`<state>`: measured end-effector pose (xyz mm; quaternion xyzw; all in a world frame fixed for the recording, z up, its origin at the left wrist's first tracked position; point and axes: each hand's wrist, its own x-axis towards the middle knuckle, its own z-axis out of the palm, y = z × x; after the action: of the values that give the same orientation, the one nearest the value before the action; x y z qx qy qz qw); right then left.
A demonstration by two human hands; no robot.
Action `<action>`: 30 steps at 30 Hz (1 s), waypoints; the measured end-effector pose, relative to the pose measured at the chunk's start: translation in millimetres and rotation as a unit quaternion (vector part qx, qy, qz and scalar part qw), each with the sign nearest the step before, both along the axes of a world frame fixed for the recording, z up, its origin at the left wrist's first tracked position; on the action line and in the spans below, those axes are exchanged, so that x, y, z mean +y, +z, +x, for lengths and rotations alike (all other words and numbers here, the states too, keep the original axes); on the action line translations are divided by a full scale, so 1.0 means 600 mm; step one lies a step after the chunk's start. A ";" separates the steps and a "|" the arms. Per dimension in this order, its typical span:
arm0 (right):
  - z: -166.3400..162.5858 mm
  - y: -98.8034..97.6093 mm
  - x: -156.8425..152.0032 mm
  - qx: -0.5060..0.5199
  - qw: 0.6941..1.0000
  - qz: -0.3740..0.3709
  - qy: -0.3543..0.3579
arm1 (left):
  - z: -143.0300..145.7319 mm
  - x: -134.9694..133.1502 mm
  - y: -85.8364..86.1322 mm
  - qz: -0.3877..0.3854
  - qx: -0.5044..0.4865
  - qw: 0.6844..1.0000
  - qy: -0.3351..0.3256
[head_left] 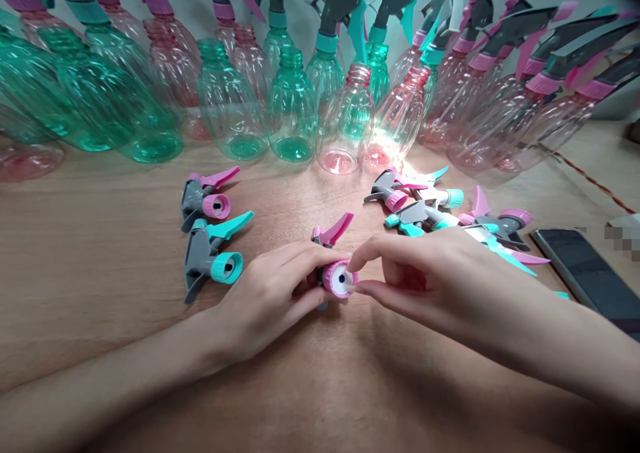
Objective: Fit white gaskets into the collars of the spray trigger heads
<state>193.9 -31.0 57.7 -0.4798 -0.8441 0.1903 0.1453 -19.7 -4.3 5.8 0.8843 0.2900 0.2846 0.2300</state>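
Note:
My left hand (273,286) grips a grey spray head with a pink trigger and pink screw cap (339,278) low over the wooden table (125,346). The cap's open end faces me. My right hand (425,273) comes in from the right, its thumb and forefinger pinched at the cap's rim. Whether something small sits between those fingertips cannot be told. Two loose spray heads lie to the left, one with a pink cap (205,198) and one with a teal cap (215,256). A pile of several more spray heads (425,206) lies just beyond my right hand.
Rows of clear teal bottles (293,106) and pink bottles (345,123) stand along the back of the table, some capped with spray heads, some open. A dark phone (585,273) lies at the right edge. A thin red cord (585,173) runs across the far right.

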 end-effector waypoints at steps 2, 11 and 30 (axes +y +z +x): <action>-0.002 0.000 -0.003 -0.001 1.000 0.009 0.007 | 0.001 0.001 -0.002 0.006 -0.004 1.000 -0.001; -0.010 -0.010 -0.018 -0.057 0.991 0.120 0.001 | 0.000 0.003 -0.006 0.034 0.012 0.999 0.009; -0.027 -0.016 -0.019 -0.010 0.999 0.037 -0.009 | -0.001 0.002 -0.005 0.015 0.005 1.000 -0.012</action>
<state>178.0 -42.6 48.1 -0.4834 -0.8476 0.1526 0.1567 -20.2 -2.8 3.1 0.8924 0.2766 0.2819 0.2185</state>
